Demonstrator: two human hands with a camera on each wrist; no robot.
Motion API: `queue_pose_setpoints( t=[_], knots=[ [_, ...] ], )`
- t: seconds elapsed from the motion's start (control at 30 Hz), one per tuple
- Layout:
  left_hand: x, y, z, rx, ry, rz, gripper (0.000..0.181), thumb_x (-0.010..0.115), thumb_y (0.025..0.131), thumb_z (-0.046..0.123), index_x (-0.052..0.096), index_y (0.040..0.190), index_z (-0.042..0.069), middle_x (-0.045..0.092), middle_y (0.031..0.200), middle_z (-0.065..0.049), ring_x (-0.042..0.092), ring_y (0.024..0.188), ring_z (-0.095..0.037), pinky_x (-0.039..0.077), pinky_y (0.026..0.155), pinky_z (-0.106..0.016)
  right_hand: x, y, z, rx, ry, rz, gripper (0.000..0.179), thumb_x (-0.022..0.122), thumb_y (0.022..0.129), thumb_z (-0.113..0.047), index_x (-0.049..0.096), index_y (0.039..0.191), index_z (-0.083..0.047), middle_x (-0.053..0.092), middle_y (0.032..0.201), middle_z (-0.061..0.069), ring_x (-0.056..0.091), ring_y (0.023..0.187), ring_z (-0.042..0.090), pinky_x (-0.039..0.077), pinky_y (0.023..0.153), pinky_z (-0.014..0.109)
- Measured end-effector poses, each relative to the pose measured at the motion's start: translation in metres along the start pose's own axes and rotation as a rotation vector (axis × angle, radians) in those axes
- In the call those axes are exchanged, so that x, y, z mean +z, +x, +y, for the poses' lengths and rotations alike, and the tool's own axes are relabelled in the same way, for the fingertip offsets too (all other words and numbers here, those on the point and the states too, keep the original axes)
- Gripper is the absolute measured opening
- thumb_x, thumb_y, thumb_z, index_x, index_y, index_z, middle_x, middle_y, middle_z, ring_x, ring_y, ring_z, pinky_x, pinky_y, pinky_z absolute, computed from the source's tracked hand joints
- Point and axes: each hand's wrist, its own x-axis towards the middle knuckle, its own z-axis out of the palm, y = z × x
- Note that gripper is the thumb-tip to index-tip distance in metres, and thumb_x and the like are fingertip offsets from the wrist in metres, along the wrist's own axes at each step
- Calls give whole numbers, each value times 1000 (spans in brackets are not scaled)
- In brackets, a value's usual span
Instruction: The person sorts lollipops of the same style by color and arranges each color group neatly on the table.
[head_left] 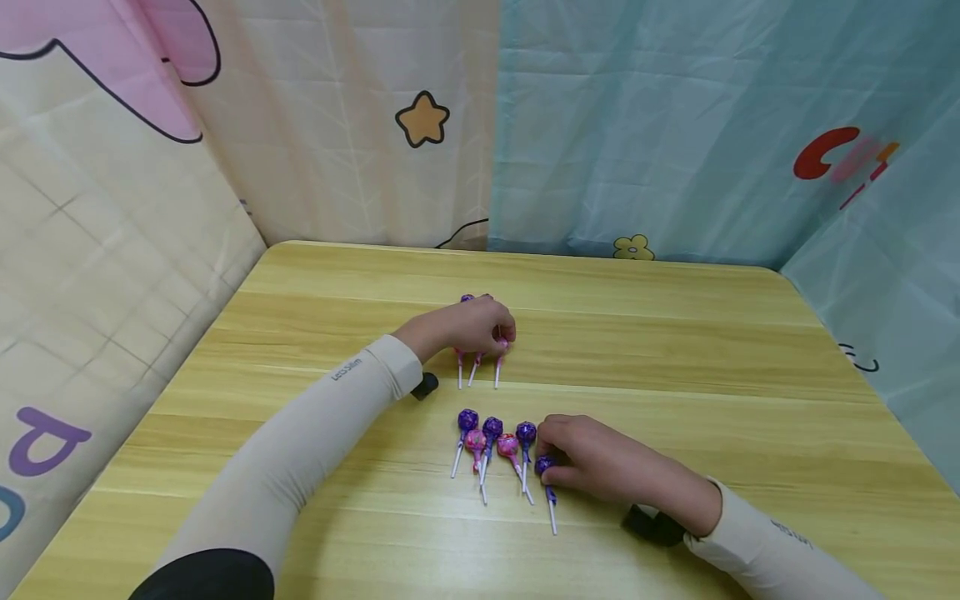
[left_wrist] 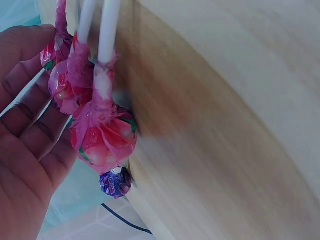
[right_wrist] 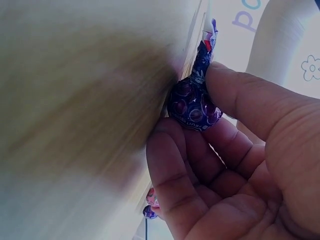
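Note:
My left hand [head_left: 480, 325] is over a far row of lollipops, its thumb and fingers pinching the rightmost pink lollipop [head_left: 502, 342]. In the left wrist view, two more pink lollipops [left_wrist: 103, 142] lie beside the palm, with a purple lollipop [left_wrist: 115, 183] beyond them. The hand partly hides this row in the head view. Nearer the front, my right hand [head_left: 592, 457] holds a purple lollipop [head_left: 545, 465] by its round head between thumb and fingers, stick pointing toward me. Just left of it lie several purple and pink lollipops, among them a pink one [head_left: 507, 445].
Both groups are on a light wooden table [head_left: 337, 517]. Printed curtains [head_left: 637, 125] hang behind and along the sides of it. Black wrist-camera parts [head_left: 654, 525] sit under each wrist, close over the tabletop.

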Motion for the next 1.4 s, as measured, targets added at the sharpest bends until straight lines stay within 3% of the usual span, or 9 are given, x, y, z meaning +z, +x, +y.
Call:
queue_pose_setpoints(
  t=[0.23, 0.67, 0.97, 1.1, 1.4],
  knots=[
    [0, -1, 0, -4, -13, -10, 7, 67, 93, 15, 71, 98, 12, 64, 92, 0, 58, 72, -12, 50, 63, -23, 0, 1, -1, 7, -2, -2, 16, 74, 90, -18, 58, 89, -18, 51, 84, -10, 48, 73, 6, 44, 64, 24],
    [0, -1, -1, -4, -30, -4, 13, 64, 94, 15, 71, 104, 10, 64, 98, -1, 59, 73, -14, 50, 64, -24, 0, 1, -1, 5, -4, -2, 17, 74, 90, -18, 58, 89, -18, 51, 84, -10, 48, 73, 6, 44, 64, 23],
    [0, -2, -3, 33, -29, 53, 19, 64, 96, 19, 72, 111, 10, 66, 110, -1, 60, 100, -15, 48, 91, -29, 0, 1, 1, -1, -9, -8, 17, 74, 90, -19, 58, 89, -19, 51, 84, -11, 48, 72, 5, 44, 64, 24],
    [6, -11, -4, 51, -56, 113, 20, 65, 96, 21, 72, 111, 10, 64, 112, 1, 58, 107, -16, 47, 95, -31, 2, 0, 1, -5, -2, -9, 17, 75, 90, -19, 58, 89, -18, 51, 84, -11, 48, 72, 5, 44, 64, 23],
    [20, -48, 6, 140, -85, 243, 13, 68, 94, 18, 73, 102, 9, 63, 101, -1, 57, 84, -16, 48, 73, -25, 1, -2, -1, 2, -2, 1, 17, 75, 90, -18, 58, 88, -19, 51, 83, -12, 48, 71, 5, 44, 63, 24]
  ],
)
